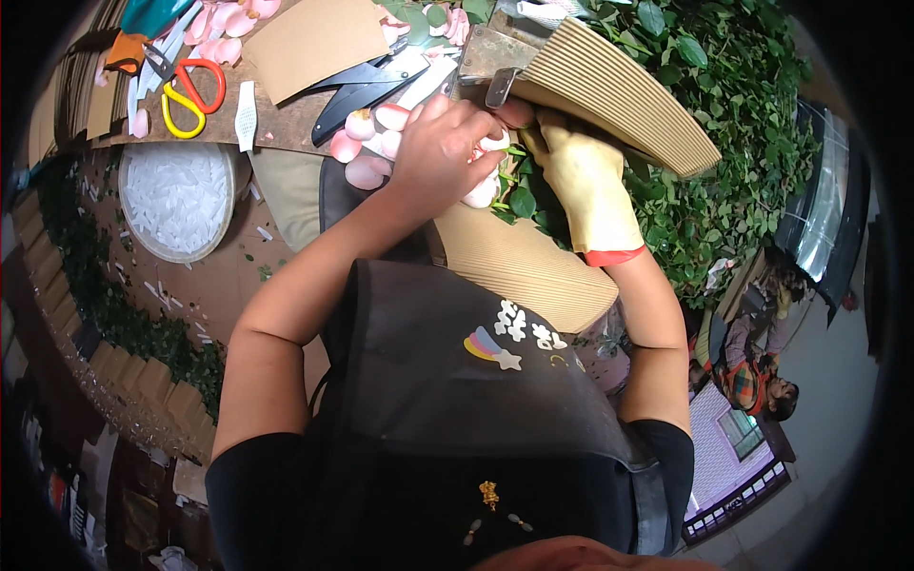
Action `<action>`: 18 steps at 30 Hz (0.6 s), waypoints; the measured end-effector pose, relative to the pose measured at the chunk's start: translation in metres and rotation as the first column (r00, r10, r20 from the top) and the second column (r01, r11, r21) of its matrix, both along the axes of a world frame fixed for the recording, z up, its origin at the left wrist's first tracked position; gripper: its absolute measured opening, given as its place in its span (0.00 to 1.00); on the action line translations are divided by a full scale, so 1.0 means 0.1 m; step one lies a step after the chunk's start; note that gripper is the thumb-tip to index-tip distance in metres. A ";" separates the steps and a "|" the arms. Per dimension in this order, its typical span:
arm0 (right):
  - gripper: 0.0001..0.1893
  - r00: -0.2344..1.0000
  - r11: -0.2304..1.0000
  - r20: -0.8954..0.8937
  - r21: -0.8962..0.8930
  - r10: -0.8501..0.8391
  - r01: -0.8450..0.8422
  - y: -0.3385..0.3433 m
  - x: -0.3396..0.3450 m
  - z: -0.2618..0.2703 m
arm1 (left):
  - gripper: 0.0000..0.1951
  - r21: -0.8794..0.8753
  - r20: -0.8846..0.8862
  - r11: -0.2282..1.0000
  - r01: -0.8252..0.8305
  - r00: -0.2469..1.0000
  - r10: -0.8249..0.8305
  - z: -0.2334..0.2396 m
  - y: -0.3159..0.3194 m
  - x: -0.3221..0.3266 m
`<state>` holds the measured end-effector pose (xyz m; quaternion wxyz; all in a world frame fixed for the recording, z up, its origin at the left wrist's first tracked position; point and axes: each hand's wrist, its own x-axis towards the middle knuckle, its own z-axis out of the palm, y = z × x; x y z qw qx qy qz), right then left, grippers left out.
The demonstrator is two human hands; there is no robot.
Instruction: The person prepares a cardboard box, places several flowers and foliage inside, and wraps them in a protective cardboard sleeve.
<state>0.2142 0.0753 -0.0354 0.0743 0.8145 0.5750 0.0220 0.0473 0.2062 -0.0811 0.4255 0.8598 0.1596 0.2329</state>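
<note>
My left hand (444, 158), bare, curls over a bunch of pale pink roses (483, 191) at the table's near edge. Its fingers and thumb hide much of the blooms. My right hand (584, 175) wears a yellow rubber glove with a red cuff and reaches in beside the green rose leaves (523, 203). Its fingertips are partly hidden, so their grip is unclear. Above the glove, a curved flap of corrugated cardboard (621, 96) slants to the right. A second corrugated piece (528, 268) lies under the bunch, against my dark apron (428, 357).
Loose petals (364, 173), black scissors (371, 82) and red-and-yellow-handled scissors (187, 100) lie on the wooden table (285, 128). A metal bracket (502, 87) stands near my hands. Leafy stems (714, 143) heap at right. A tub of white strips (175, 203) stands below left. Another person (750, 357) is farther right.
</note>
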 end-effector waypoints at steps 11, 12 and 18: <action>0.13 -0.032 0.701 -0.936 -0.284 -0.350 0.654 -0.27 0.03 0.68 | 0.12 -0.023 -0.045 0.999 -0.023 0.999 0.022 0.00 0.00 0.00; 0.13 -0.030 0.697 -0.935 -0.284 -0.353 0.658 -0.25 0.03 0.69 | 0.14 -0.019 -0.041 1.000 -0.022 0.999 0.021 -0.02 0.01 0.00; 0.13 0.008 0.766 -0.948 -0.251 -0.317 0.591 -0.16 0.02 0.71 | 0.18 -0.046 -0.096 0.999 0.007 0.995 -0.012 0.01 0.07 0.00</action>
